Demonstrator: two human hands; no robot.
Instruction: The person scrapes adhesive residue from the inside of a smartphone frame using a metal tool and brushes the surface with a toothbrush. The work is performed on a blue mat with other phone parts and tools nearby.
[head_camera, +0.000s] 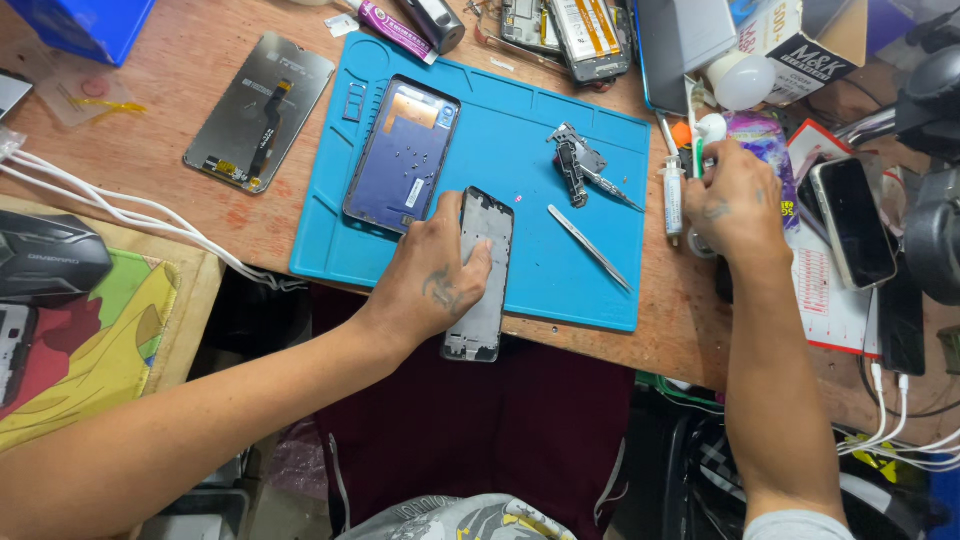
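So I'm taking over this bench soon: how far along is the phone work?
Done: the phone is apart, with the screen panel and back cover lying separate. In hand: the left hand holds the bare middle frame on the blue mat; the right hand is at the small bottles. Left: nothing looks rejoined yet; tweezers lie unused.

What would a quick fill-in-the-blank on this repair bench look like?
1. The left hand holds a phone frame on the ____ mat.
2. The tweezers lie on the mat, ____ of the frame.
3. The right hand is ____ the mat, beside a syringe.

Missing words: blue; right; off
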